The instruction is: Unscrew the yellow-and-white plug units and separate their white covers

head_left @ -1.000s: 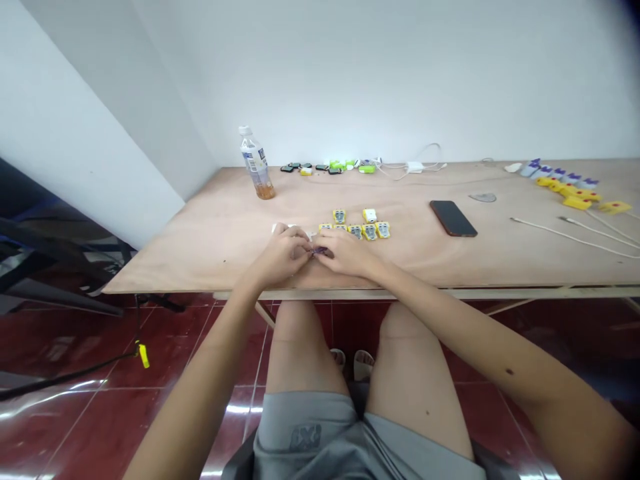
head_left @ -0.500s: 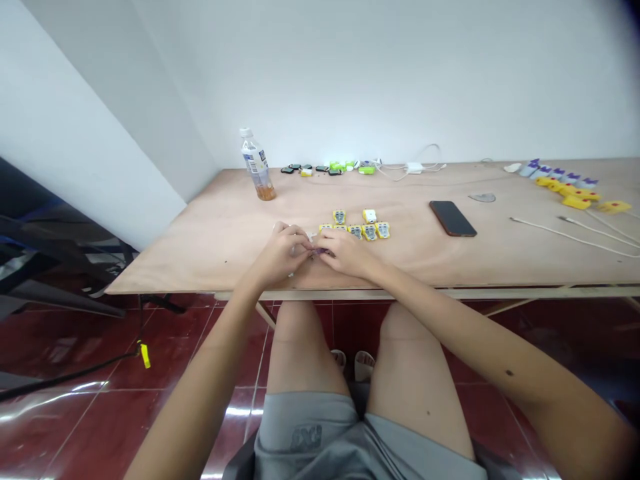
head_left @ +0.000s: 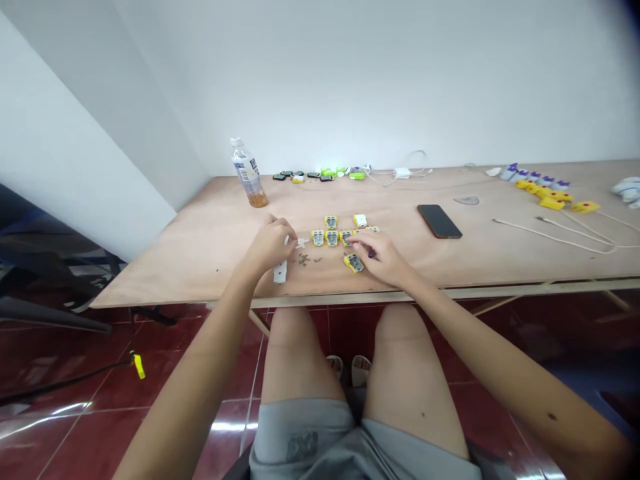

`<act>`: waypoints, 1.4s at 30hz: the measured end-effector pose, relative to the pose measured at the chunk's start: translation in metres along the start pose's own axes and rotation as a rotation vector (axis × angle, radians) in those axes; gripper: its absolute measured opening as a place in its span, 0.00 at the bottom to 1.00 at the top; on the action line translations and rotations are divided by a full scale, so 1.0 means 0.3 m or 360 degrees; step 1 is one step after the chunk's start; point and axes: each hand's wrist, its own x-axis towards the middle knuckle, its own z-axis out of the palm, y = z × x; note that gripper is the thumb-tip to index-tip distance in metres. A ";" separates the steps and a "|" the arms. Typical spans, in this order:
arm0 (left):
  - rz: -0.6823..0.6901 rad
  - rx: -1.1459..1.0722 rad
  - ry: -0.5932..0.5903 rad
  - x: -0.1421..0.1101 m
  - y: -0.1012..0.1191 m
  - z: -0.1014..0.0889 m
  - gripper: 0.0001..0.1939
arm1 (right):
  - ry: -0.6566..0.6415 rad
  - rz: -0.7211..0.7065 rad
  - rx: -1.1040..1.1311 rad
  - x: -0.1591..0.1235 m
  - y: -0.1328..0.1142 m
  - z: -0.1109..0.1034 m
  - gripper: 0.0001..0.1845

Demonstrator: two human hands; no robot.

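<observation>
My left hand (head_left: 273,245) is curled over the table with its fingertips together, just left of some small white pieces (head_left: 303,243). Whatever it may hold is hidden. Under its palm lies a white strip (head_left: 281,272). My right hand (head_left: 384,260) is closed around a small dark purple tool (head_left: 371,253), mostly covered by the fingers. Its fingertips are beside a tilted yellow-and-grey plastic housing (head_left: 353,263). Several similar housings (head_left: 331,238) stand in a row behind, partly covered by that hand. Small screws (head_left: 303,260) lie scattered between both hands.
A drink bottle (head_left: 249,175) stands at the back left. Black and green small devices (head_left: 326,176) and a white charger (head_left: 402,173) line the wall. A phone (head_left: 439,221) lies to the right, with cables (head_left: 545,240) and yellow and purple parts (head_left: 543,190) beyond.
My hands have moved apart: the right one has gone right with the purple tool, the left one slightly left. The screws, white strip and tilted housing now show between and beneath them.
</observation>
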 end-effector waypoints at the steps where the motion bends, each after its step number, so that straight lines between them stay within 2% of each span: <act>1: 0.0012 0.0000 0.0015 -0.002 0.014 0.003 0.11 | -0.0089 -0.0042 -0.0040 -0.018 -0.002 -0.014 0.14; 3: 0.0062 -0.0052 0.0028 -0.015 0.055 0.010 0.11 | -0.0272 -0.0100 -0.0119 -0.049 -0.011 -0.041 0.15; 6: 0.0243 -0.0156 -0.0116 -0.047 0.128 0.026 0.14 | -0.0422 -0.0097 -0.0182 -0.078 -0.029 -0.074 0.21; 9: 0.0336 -0.0130 -0.0230 -0.080 0.177 0.043 0.19 | -0.0445 -0.0097 -0.0166 -0.089 -0.042 -0.092 0.24; 14: 0.0353 -0.0093 -0.0147 -0.117 0.177 0.044 0.17 | -0.0383 -0.0050 -0.0128 -0.058 -0.034 -0.098 0.21; 18: 0.0394 -0.0095 -0.0012 -0.140 0.165 0.046 0.15 | -0.0121 -0.0049 -0.0093 0.061 0.025 -0.094 0.19; 21: 0.0370 -0.0099 0.0154 -0.161 0.166 0.057 0.13 | -0.0082 0.0070 -0.0145 0.197 0.101 -0.087 0.20; 23: 0.0315 -0.0105 0.0230 -0.174 0.170 0.063 0.13 | -0.0135 0.0211 -0.0203 0.282 0.157 -0.079 0.22; 25: 0.0254 -0.0124 0.0251 -0.183 0.173 0.065 0.14 | -0.0278 0.0296 -0.0235 0.347 0.207 -0.071 0.23; 29: 0.0214 -0.0194 0.0261 -0.185 0.173 0.062 0.16 | -0.0433 0.0316 -0.0260 0.409 0.272 -0.055 0.23; 33: 0.0154 -0.0240 0.0355 -0.186 0.163 0.060 0.16 | -0.0526 0.0327 -0.0259 0.417 0.293 -0.039 0.25; 36: 0.0097 -0.0260 0.0378 -0.193 0.154 0.057 0.15 | -0.0521 0.0310 -0.0237 0.400 0.294 -0.031 0.23; 39: 0.0097 -0.0287 0.0301 -0.197 0.147 0.052 0.14 | -0.0386 0.0282 -0.0235 0.364 0.298 -0.037 0.17; 42: 0.0160 -0.0304 0.0124 -0.195 0.141 0.055 0.17 | -0.0198 0.0250 -0.0242 0.311 0.311 -0.064 0.15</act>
